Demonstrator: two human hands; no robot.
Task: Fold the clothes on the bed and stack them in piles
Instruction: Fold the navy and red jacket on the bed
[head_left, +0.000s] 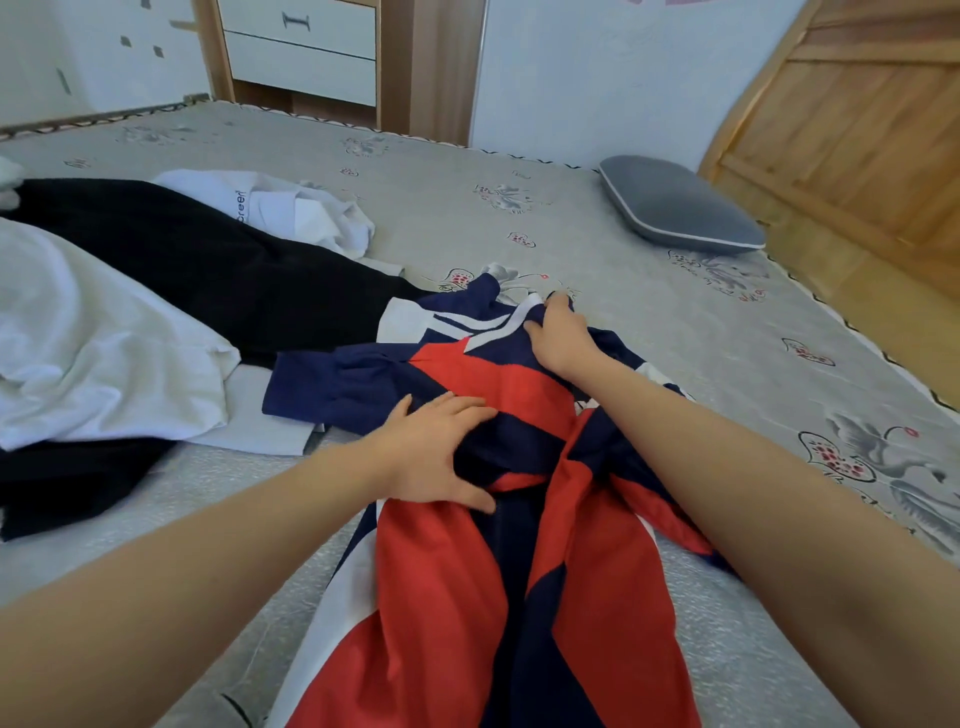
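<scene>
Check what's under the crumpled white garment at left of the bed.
The white garment overlies a long black garment, and a flat white piece pokes out at its near edge. How far either runs beneath is hidden.

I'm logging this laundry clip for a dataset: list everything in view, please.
jacket: 1, navy, red and white, spread on the bed in front of the person
black garment: 1, black, left, unfolded
white garment: 1, white, near left, crumpled over the black one
white printed garment: 1, white, far left, crumpled
pillow: 1, grey, far right
bed: 1, grey floral cover
drawer unit: 1, white and wood, behind bed
left hand: presses jacket's middle
right hand: grips jacket near collar
</scene>
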